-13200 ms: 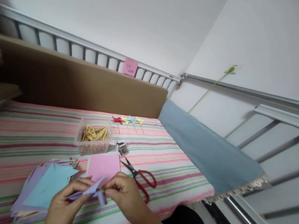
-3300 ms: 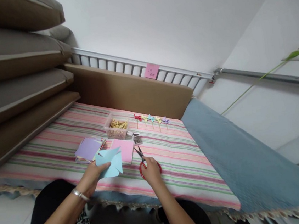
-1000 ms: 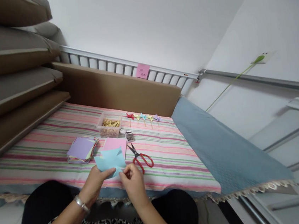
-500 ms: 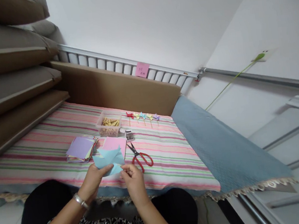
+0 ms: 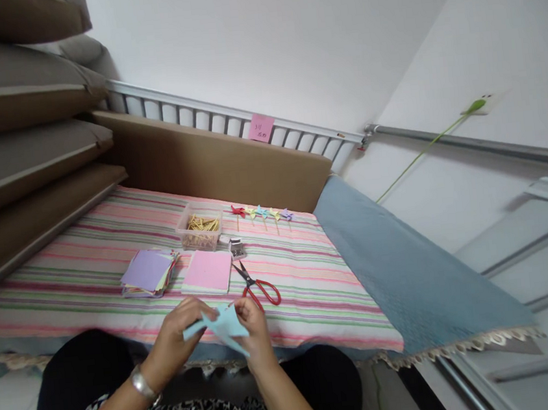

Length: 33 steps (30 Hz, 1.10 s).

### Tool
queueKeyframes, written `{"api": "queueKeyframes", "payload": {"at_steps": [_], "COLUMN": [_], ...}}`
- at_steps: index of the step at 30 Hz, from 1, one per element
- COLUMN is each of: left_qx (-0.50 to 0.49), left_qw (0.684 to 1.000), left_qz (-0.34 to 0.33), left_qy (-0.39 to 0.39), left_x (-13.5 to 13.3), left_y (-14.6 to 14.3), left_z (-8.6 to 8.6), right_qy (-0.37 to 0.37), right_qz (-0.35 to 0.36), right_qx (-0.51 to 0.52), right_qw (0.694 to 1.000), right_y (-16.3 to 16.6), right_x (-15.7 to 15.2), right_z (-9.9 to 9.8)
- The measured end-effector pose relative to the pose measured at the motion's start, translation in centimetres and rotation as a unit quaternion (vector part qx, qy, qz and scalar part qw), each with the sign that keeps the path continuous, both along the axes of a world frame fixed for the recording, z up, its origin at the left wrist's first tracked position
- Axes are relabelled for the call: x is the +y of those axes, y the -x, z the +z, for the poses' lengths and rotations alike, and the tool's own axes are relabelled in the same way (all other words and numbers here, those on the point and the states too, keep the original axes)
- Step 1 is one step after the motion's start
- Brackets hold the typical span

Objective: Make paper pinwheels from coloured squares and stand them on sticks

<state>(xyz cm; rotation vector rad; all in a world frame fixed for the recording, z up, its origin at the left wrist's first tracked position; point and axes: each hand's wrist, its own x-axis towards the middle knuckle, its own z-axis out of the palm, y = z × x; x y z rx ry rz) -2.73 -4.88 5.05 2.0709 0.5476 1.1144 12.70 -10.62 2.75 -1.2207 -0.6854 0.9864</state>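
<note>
Between my two hands is a light blue piece of paper (image 5: 228, 324) with cut, flaring corners, held above the front edge of the striped cloth (image 5: 312, 292). My left hand (image 5: 183, 325) is closed on its left side, and a silver bracelet circles that wrist. The fingers of my right hand (image 5: 253, 328) pinch the paper on the right. Just beyond my hands lies a stack of pink paper squares (image 5: 207, 272). Red-handled scissors (image 5: 258, 286) rest to the right of it, blades pointing away. A stack of paper squares with purple on top (image 5: 148, 270) is at left.
A clear plastic box (image 5: 200, 226) holds many thin yellowish sticks. Beside it stands a small clear container (image 5: 237, 248) of dark little pieces. Several paper pinwheels (image 5: 262, 212) on sticks lie near the brown board (image 5: 210, 159). Stacked cushions (image 5: 28, 152) rise at left.
The blue paper has moved toward me and slightly right, and has been turned in my hands. The pink stack is now fully uncovered. My left hand has shifted its hold.
</note>
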Motion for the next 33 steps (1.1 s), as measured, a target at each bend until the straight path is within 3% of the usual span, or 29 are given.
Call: {"api": "queueKeyframes", "payload": {"at_steps": [2,4,8,12,15,22,33], "left_qx": [0.006,0.024,0.063,0.059,0.047,0.083,0.038], "left_qw": [0.988,0.969,0.946,0.941,0.942,0.939,0.948], "left_qz": [-0.03,-0.017,0.022,0.034,0.041,0.029,0.043], "left_qy": [-0.152,-0.245,-0.316,-0.33,-0.329,-0.333,-0.312], "left_x": [0.0,0.1,0.3,0.1,-0.1,-0.3,-0.6], "left_y": [0.7,1.2,1.7,1.3,1.0,1.3,0.9], "left_z": [-0.1,-0.3,-1.0,-1.1,-0.9,-1.0,-1.1], "right_qy": [0.017,0.035,0.064,0.056,0.052,0.049,0.04], "right_qz": [0.008,0.021,0.082,0.132,0.15,0.121,0.073], "right_qx": [0.04,0.065,0.14,0.154,0.163,0.182,0.172], "right_qw": [0.999,0.997,0.985,0.978,0.974,0.975,0.982], "right_y": [-0.4,-0.9,-1.5,-1.2,-0.6,0.1,0.7], "right_x": [-0.1,-0.4,-1.0,-1.1,-0.9,-0.2,-0.3], "right_z": [0.0,0.3,2.3,4.3,4.7,3.8,4.3]}}
